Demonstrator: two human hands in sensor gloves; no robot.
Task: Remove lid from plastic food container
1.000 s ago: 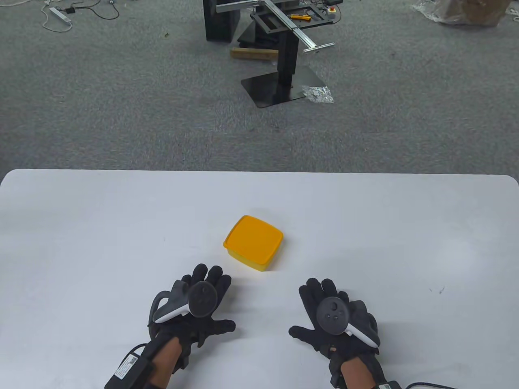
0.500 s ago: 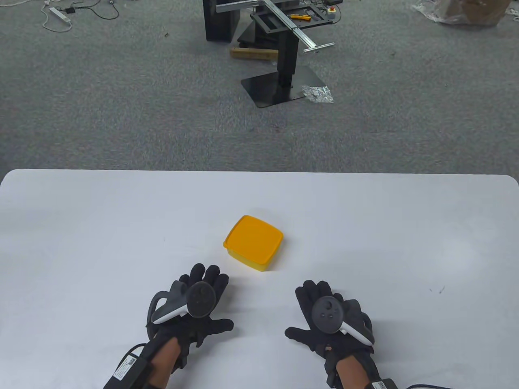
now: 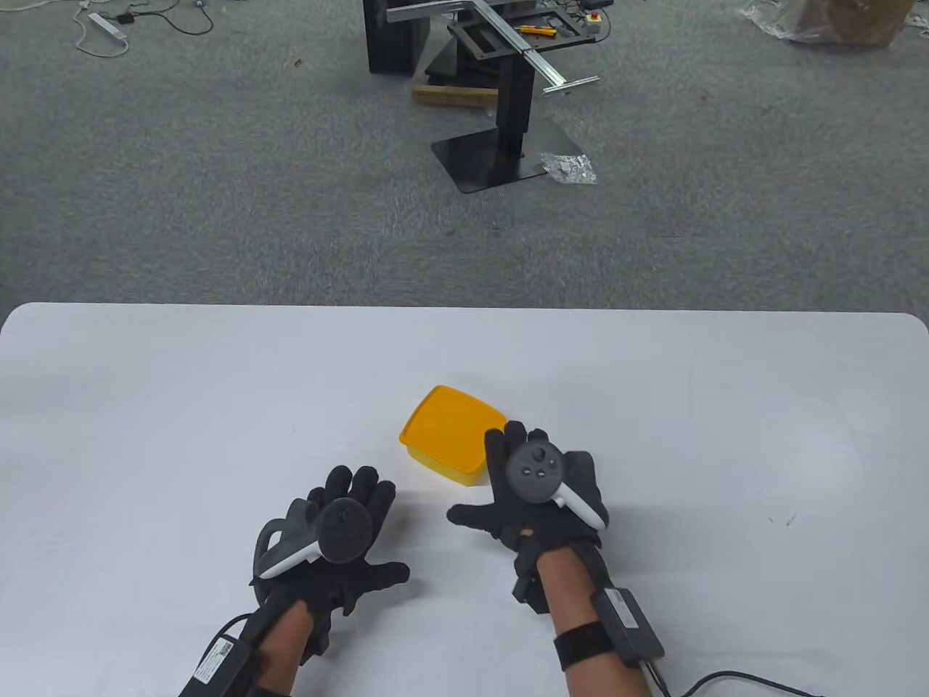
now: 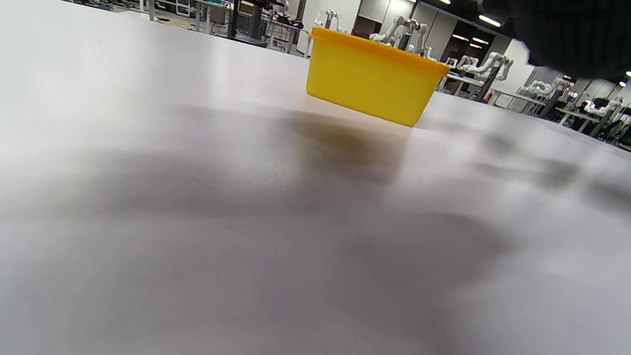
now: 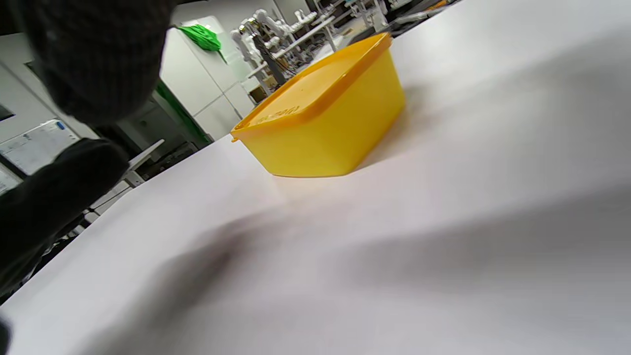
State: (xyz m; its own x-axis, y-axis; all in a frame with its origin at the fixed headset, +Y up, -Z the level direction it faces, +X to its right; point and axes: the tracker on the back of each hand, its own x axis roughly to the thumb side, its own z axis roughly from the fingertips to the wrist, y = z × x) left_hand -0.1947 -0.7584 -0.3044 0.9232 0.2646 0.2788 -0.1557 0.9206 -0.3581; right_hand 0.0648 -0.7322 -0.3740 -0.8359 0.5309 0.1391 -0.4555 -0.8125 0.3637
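Note:
A yellow plastic food container [image 3: 444,439] with its orange-yellow lid [image 3: 448,428] closed sits near the middle of the white table [image 3: 145,406]. It also shows in the left wrist view [image 4: 372,84] and the right wrist view [image 5: 323,123]. My right hand [image 3: 508,472] is open with fingers spread, at the container's near right corner, its fingertips overlapping that edge in the table view; I cannot tell whether they touch it. My left hand [image 3: 348,508] is open and empty, flat over the table to the near left of the container.
The table's far edge [image 3: 464,308] lies well behind the container. Beyond it on the grey carpet stand a black metal stand [image 3: 508,94] and some clutter. A small dark mark [image 3: 787,520] is on the table at the right.
My right hand moved forward and to the left, from the near right of the table up to the container's near right corner. My left hand drifted slightly back and left.

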